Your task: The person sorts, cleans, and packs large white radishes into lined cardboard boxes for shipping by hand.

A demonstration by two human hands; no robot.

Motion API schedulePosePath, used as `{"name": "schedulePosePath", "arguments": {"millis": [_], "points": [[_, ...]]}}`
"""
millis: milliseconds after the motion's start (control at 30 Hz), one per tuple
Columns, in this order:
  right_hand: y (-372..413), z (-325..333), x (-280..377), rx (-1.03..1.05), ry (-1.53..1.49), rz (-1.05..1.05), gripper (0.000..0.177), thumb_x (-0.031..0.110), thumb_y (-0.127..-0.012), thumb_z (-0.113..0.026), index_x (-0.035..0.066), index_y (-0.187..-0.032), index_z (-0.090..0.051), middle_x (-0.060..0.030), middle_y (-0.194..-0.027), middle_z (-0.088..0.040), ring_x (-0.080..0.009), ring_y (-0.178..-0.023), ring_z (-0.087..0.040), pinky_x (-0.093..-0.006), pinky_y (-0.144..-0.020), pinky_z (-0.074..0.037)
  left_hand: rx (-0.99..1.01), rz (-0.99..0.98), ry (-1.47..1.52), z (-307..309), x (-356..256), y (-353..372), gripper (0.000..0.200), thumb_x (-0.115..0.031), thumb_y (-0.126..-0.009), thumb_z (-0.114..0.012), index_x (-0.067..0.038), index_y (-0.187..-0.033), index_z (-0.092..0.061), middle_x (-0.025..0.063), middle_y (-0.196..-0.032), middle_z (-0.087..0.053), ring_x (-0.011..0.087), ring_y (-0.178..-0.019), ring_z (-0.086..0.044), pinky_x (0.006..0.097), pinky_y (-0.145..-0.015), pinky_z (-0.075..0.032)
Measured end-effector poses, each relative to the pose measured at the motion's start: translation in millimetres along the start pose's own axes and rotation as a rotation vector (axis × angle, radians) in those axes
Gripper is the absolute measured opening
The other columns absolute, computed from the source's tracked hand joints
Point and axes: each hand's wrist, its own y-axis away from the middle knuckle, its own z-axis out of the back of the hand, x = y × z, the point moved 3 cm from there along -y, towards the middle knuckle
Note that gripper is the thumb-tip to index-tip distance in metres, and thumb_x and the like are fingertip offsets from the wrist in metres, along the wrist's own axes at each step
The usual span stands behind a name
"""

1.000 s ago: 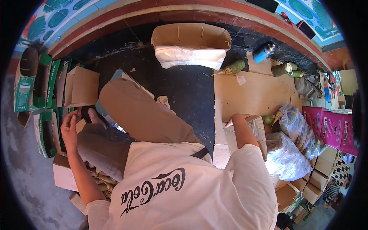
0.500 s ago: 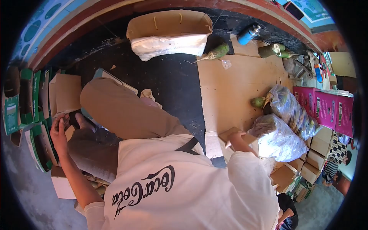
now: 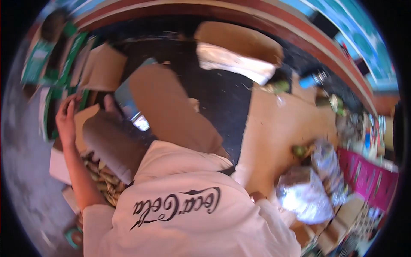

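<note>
My left hand [image 3: 66, 112] is raised at the left, its fingers curled together just below the near corner of an open brown cardboard box [image 3: 102, 68]. Blur hides what the fingers hold. Of my right hand [image 3: 257, 196] only a little skin shows beyond the sleeve, at the lower edge of the flat cardboard sheet [image 3: 282, 124]; its fingers are hidden. To the right of it lies a clear plastic bag [image 3: 305, 197]. Brown pieces [image 3: 105, 177] fill a container beside my left forearm.
Green boxes [image 3: 55, 111] stand at the far left. A long lined carton [image 3: 239, 43] is at the top, with a green radish [image 3: 280, 87] and a blue bottle [image 3: 310, 81] to its right. Pink boxes [image 3: 368, 177] stand beyond another filled bag [image 3: 327, 165].
The view has turned and blurred, so the surroundings sit differently. My left hand remains near the brown box's corner. My right hand, earlier visible at a cardboard piece, is now mostly hidden.
</note>
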Motion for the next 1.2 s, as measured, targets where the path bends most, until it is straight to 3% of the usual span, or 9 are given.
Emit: {"name": "schedulePosePath", "arguments": {"millis": [133,233,300,400,467,567,667,767,1200], "points": [[12,144,23,-0.596,-0.076,-0.046,0.038,0.039,-0.080,-0.058,0.011,-0.105,-0.062,-0.0149,-0.110,-0.061,-0.0295,-0.101,-0.059,-0.0391,-0.085,-0.048,-0.257,0.049,0.082,43,22,28,0.024,-0.011,-0.092,-0.050,0.003,-0.109,-0.058,0.0104,-0.099,-0.064,0.0174,-0.092,-0.062,0.0274,-0.081,-0.048],[95,275,58,-1.284,-0.369,0.447,0.019,0.023,-0.085,-0.056,0.007,-0.094,-0.061,-0.0120,-0.091,-0.064,-0.0249,-0.069,-0.062,-0.0348,-0.063,-0.050,-0.398,0.063,0.204,69,55,55,0.021,-0.010,-0.091,-0.050,0.001,-0.106,-0.060,0.0083,-0.095,-0.065,0.0144,-0.088,-0.062,0.0252,-0.076,-0.048],[239,331,126,-1.164,-0.888,0.996,0.015,0.011,-0.087,-0.055,0.002,-0.098,-0.059,-0.0029,-0.084,-0.059,-0.0101,-0.068,-0.054,-0.0252,-0.061,-0.045,-0.489,0.089,0.221,82,75,82,0.019,-0.009,-0.091,-0.049,0.000,-0.103,-0.062,0.0068,-0.091,-0.066,0.0128,-0.084,-0.062,0.0242,-0.074,-0.047],[407,342,213,-1.207,-0.764,1.515,0.016,0.015,-0.089,-0.053,0.000,-0.093,-0.054,-0.0054,-0.078,-0.054,-0.0126,-0.067,-0.052,-0.0260,-0.062,-0.043,-0.544,0.194,0.228,92,127,128,0.017,-0.006,-0.090,-0.050,-0.002,-0.101,-0.062,0.0042,-0.088,-0.066,0.0104,-0.080,-0.062,0.0228,-0.068,-0.046],[489,312,272,-0.742,-0.773,2.013,0.020,0.019,-0.091,-0.051,0.000,-0.086,-0.050,-0.0089,-0.075,-0.052,-0.0161,-0.065,-0.053,-0.0288,-0.058,-0.044,-0.596,0.312,0.203,85,152,161,0.017,-0.005,-0.089,-0.049,0.001,-0.096,-0.063,0.0046,-0.083,-0.066,0.0106,-0.077,-0.061,0.0236,-0.068,-0.046],[552,269,336,-0.029,-0.439,2.254,0.022,0.022,-0.090,-0.052,0.004,-0.081,-0.044,-0.0097,-0.071,-0.049,-0.0172,-0.060,-0.051,-0.0327,-0.050,-0.044,-0.549,0.410,0.036,68,207,215,0.016,-0.005,-0.087,-0.051,0.002,-0.095,-0.063,0.0063,-0.081,-0.065,0.0118,-0.077,-0.061,0.0257,-0.070,-0.048],[587,227,380,0.272,-0.276,2.222,0.017,0.015,-0.089,-0.052,0.004,-0.081,-0.042,-0.0108,-0.068,-0.048,-0.0189,-0.055,-0.053,-0.0328,-0.040,-0.044,-0.577,0.594,0.117,42,254,262,0.017,-0.007,-0.085,-0.054,0.003,-0.096,-0.063,0.0096,-0.084,-0.066,0.0149,-0.080,-0.063,0.0280,-0.072,-0.048],[598,220,415,0.788,-0.061,2.038,0.024,0.030,-0.092,-0.049,0.006,-0.093,-0.054,-0.0104,-0.088,-0.052,-0.0208,-0.077,-0.058,-0.0378,-0.068,-0.056,-0.592,0.670,0.076,35,268,276,0.018,-0.008,-0.085,-0.055,0.002,-0.097,-0.063,0.0112,-0.084,-0.066,0.0193,-0.079,-0.064,0.0307,-0.071,-0.049],[586,278,503,1.091,-0.409,1.906,0.009,0.016,-0.090,-0.050,0.007,-0.092,-0.053,-0.0113,-0.082,-0.052,-0.0204,-0.069,-0.056,-0.0382,-0.059,-0.057,-0.656,0.670,-0.606,119,362,177,0.035,-0.017,-0.074,-0.062,-0.004,-0.107,-0.058,0.0175,-0.108,-0.057,0.0333,-0.103,-0.054,0.0394,-0.089,-0.043]]}}
